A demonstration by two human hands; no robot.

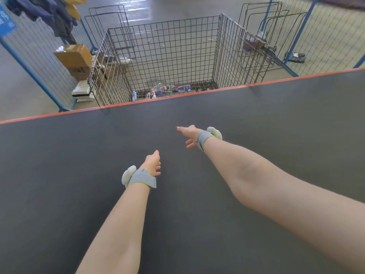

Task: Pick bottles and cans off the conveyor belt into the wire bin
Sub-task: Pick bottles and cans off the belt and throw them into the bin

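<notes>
The dark grey conveyor belt (256, 125) fills the lower view, edged in orange on its far side. Just beyond that edge stands the wire bin (164, 52), a tall black mesh cage. Several clear plastic bottles (167, 89) lie on its floor near the front. My left hand (153, 162) stretches out over the middle of the belt, fingers apart, holding nothing. My right hand (188, 134) reaches further forward and to the right, also open and empty. Both wrists wear grey straps with white pods. No bottle or can shows on the belt.
Cardboard boxes (76, 60) and white foam pieces sit left of the bin behind a blue-framed mesh fence (29, 54). Empty wire frames (262, 36) stand to the right of the bin. Clothes hang at top left. Another mesh fence panel (325, 36) stands at the right.
</notes>
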